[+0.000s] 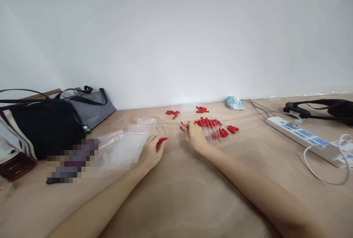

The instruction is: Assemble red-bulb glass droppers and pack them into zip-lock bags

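My left hand [151, 151] is closed around a few glass droppers, whose red rubber bulbs [162, 141] stick out by the thumb. Their clear tubes point away toward the wall. Beside it on the left lie clear zip bags [125, 146] with red seal lines. My right hand [195, 135] is closed on a dropper [180, 123], partly hidden by the fingers. Just right of that hand spreads a pile of red-bulbed droppers [212, 125]. Farther back, near the wall, small groups of red bulbs [202, 109] lie on either side of a row of clear tubes [187, 109].
At the left stand a black bag [52, 127] and a striped bag [92, 107], with a blurred-out object [74, 160] in front. A blue tissue pack [234, 103] lies by the wall. On the right are a white power strip [306, 138] with cables and a black headset-like item [320, 109].
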The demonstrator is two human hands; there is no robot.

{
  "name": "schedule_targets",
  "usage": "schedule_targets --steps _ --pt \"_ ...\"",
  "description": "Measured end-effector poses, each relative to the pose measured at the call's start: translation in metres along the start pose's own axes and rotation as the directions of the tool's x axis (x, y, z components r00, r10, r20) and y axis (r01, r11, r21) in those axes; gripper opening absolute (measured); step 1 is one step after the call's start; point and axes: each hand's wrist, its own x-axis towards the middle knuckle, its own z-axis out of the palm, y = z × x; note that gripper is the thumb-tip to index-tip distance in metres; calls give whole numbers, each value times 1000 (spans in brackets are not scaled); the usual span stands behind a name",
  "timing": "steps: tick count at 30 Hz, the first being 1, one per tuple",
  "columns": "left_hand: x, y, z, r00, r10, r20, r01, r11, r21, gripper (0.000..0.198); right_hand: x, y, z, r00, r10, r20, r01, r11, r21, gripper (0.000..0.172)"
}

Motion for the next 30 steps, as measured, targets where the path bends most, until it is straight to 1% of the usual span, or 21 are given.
schedule_targets --steps 1,3,4,6,8,10,16,19,24,30 --pt "-1 3 1 999 -3 38 4 1000 -14 15 -10 11 -5 994 -103 -20 105 991 81 22" --pt "-4 10 3 994 -17 111 21 999 -39 14 -31 30 -12 953 -296 -68 304 932 200 23" --pt "-5 14 4 989 -23 143 30 998 -50 13 -41 37 -14 930 -359 -73 366 903 224 25" --pt "-8 21 6 982 -22 188 35 997 -67 13 -57 46 -18 902 -430 -37 426 874 235 24" --pt "-11 26 8 975 -13 221 31 996 -80 13 -66 47 -21 898 -439 -14 429 871 240 23" --pt "-11 29 8 971 -2 241 24 996 -90 13 -68 45 -22 906 -424 -15 414 875 253 22" --pt "-8 30 6 977 45 209 -25 995 -94 13 -65 36 -22 910 -414 23 399 890 220 21" --pt "-7 31 6 974 72 213 -47 992 -119 13 -65 35 -23 907 -418 48 400 893 204 22" --pt "-8 32 6 960 140 241 -98 979 -178 16 -64 37 -25 891 -446 81 425 885 193 22" --pt "-10 34 5 946 187 263 -142 974 -178 18 -62 38 -25 846 -531 39 528 847 66 29"
